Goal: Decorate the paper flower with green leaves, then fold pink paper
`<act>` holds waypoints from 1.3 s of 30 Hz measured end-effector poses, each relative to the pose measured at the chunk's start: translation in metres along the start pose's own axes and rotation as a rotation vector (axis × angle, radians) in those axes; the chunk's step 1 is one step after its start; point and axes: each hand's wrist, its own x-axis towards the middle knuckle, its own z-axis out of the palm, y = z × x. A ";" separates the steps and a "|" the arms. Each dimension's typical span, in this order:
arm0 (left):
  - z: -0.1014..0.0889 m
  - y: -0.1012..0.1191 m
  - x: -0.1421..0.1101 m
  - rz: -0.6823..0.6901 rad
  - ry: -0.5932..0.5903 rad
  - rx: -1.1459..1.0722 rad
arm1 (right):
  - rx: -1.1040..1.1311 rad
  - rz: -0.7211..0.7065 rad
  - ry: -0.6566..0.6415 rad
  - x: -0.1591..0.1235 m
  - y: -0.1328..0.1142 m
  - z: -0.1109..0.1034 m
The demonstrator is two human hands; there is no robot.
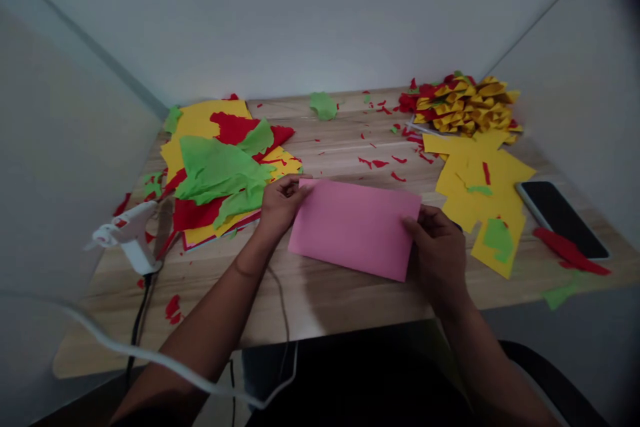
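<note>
table [330, 160] left: glue gun [133, 232]; right: phone [557, 213]; between these: paper sheet [356, 230]

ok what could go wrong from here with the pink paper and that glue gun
The pink paper, held at opposite ends by the left hand and right hand, could crease if they pull unevenly. The glue gun stands beside the paper pile; if hot, which I can't tell, it might mark the pile. Its black cord runs over the edge of the table, so a snag could tip it.

Dim, cool light greys the wall [320, 27]; a soft shadow lies on the tabletop [340, 150] below the pink sheet [357, 230]; the upper right corner fades to black.
</note>
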 end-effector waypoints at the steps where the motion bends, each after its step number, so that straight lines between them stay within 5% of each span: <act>1: 0.000 -0.001 0.001 0.005 0.012 -0.033 | -0.009 0.000 0.006 0.000 0.001 -0.001; 39: 0.001 0.003 0.005 0.066 0.040 -0.048 | -0.048 -0.063 0.108 -0.009 0.005 0.003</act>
